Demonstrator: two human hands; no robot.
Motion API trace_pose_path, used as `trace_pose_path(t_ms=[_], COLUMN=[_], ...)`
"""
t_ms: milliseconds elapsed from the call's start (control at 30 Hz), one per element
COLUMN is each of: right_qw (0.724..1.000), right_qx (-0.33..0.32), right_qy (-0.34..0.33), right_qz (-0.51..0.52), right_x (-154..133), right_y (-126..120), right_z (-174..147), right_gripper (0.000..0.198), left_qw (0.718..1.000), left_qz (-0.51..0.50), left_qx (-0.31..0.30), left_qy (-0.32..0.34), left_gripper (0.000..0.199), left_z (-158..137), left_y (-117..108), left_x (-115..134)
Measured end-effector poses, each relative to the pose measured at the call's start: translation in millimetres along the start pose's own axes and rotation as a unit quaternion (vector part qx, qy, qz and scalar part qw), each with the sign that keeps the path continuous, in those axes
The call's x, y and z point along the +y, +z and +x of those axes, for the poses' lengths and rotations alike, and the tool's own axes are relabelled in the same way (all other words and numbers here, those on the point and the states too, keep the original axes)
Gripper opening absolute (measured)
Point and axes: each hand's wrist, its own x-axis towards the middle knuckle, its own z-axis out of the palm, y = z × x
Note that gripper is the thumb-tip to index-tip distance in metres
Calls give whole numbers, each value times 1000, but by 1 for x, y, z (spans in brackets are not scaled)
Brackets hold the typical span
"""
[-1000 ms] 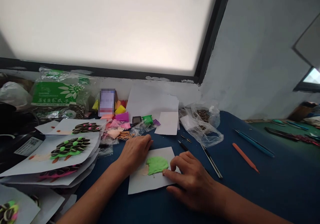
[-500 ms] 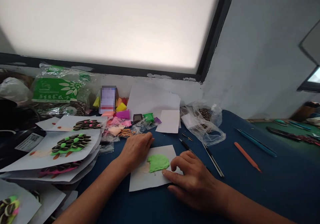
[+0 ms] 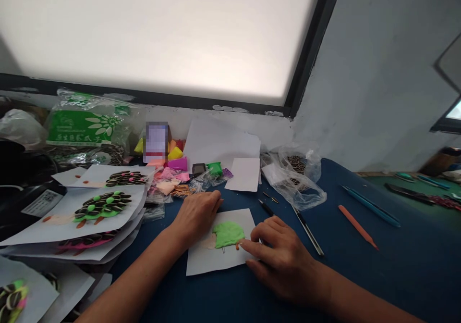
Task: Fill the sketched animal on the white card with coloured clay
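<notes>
Blue table (image 3: 360, 284) underfoot, window (image 3: 162, 34) glowing at twelve o'clock. At nine o'clock, a stack of paper sheets (image 3: 72, 217) carrying seed-covered clay shapes. Green seed bag (image 3: 86, 126) sits at ten o'clock, colourful clay packets (image 3: 176, 169) beside it. Clear plastic bag (image 3: 298, 179) at one o'clock; orange stick (image 3: 357, 227) and blue tool (image 3: 370, 206) at three.

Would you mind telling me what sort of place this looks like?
Probably a craft workbench: packets of coloured clay, finished seed pictures stacked on paper, and modelling tools on a blue table.
</notes>
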Motion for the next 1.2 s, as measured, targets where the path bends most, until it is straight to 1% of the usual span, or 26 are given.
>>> trace_pose_path(t_ms=[100,200,367,500,600,733,1000,1200], right_qw=[1000,999,999,997,998,999,998,999], right_qx=[4,-18,-53,-73,-63,-31,-65,-40], right_qy=[-12,-27,-8,-12,-17,-17,-3,-4], right_qz=[4,12,4,-3,0,8,9,26], right_x=[0,-2,-3,-2,-2,-2,0,0], right_y=[0,-2,-3,-2,-2,-2,0,-2], right_z=[0,2,5,4,3,2,4,3], right_gripper=[18,21,21,20,19,20,19,20], left_qw=[1000,1000,1000,1000,1000,1000,1000,1000], left_qz=[3,4,0,-2,-4,-7,-12,-13], left_qx=[-1,-1,-2,-3,-5,-9,-12,-17], left_qy=[-1,-4,-4,-6,-6,-5,-6,-9], left_gripper=[22,22,22,22,22,22,23,23], left_z=[0,0,0,0,0,-1,-2,-2], left_y=[0,0,0,-1,-1,-3,-4,-5], left_x=[0,0,0,0,1,2,3,3])
